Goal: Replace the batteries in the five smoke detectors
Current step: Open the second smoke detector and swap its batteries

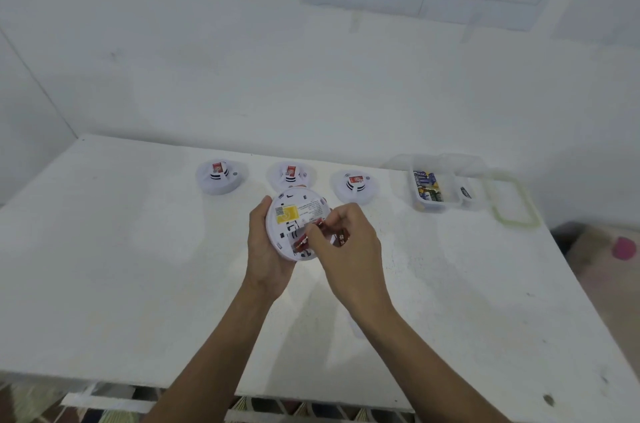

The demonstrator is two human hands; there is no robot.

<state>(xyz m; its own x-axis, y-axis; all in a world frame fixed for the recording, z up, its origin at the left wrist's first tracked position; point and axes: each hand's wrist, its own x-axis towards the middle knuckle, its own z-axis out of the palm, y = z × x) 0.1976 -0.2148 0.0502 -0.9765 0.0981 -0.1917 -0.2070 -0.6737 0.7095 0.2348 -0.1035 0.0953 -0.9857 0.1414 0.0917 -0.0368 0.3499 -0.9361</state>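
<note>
My left hand (266,249) grips a white round smoke detector (294,214) above the table, its back with a yellow label turned toward me. Red batteries (300,244) lie in its open compartment. My right hand (346,242) pinches one red battery at the compartment with thumb and fingertips. Three more smoke detectors stand in a row at the back: left (220,176), middle (290,175), partly hidden behind the held one, and right (356,185).
A clear plastic box (434,185) with several batteries stands at the back right of the white table (138,266), its lid (512,199) lying beside it. A white wall with paper sheets rises behind. The table's right edge drops to the floor.
</note>
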